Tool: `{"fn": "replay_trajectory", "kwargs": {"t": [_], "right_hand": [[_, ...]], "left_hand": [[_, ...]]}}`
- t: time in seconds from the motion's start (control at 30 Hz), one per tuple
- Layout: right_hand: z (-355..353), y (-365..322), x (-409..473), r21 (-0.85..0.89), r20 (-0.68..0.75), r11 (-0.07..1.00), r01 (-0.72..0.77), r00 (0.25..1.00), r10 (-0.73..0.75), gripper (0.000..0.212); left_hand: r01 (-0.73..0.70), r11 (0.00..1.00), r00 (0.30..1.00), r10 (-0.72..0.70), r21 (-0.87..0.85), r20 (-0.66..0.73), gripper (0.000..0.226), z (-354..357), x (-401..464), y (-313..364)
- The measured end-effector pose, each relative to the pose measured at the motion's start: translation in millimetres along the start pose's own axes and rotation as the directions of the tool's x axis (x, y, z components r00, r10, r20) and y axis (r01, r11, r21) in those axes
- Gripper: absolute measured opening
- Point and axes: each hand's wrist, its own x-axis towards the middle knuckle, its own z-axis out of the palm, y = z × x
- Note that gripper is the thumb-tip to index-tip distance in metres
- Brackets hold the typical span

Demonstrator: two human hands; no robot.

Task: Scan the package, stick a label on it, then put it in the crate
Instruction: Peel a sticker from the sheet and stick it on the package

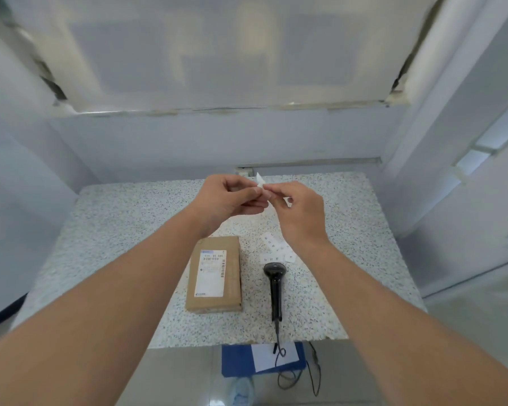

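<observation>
A brown cardboard package (232,288) with a white shipping sticker lies flat on the speckled table (115,230), near its front edge. A black handheld scanner (275,288) lies just right of it, cord hanging off the table. Above and beyond both, my left hand (229,197) and my right hand (299,212) meet in the air, fingertips pinched together on a small white label (261,183). Several more white label strips (276,249) lie on the table behind the scanner, partly hidden by my right wrist.
Below the table's front edge stands a blue crate (235,361) with a white sheet in it, the scanner cord looping over it. White walls close in on the left, back and right. A window with a covered pane is above the table.
</observation>
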Motion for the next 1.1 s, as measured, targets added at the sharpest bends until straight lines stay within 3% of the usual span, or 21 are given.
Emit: {"fn": "replay_trajectory", "kwargs": {"t": [0.37, 0.7, 1.1], "right_hand": [[-41, -43, -13, 0.011, -0.033, 0.988, 0.156, 0.987, -0.156, 0.015], [-54, -55, -23, -0.002, -0.027, 0.974, 0.225, 0.974, -0.225, 0.015], [-58, -57, -28, -0.046, -0.016, 0.953, 0.301, 0.953, -0.302, 0.019]], "left_hand": [[-0.105, 0.993, 0.994, 0.104, 0.055, 0.027, 0.009, 26, -35, 50], [-0.130, 0.986, 0.991, 0.130, 0.108, 0.010, 0.020, 34, -56, 63], [-0.160, 0.971, 0.987, 0.162, 0.175, 0.003, 0.004, 39, -64, 68]]}}
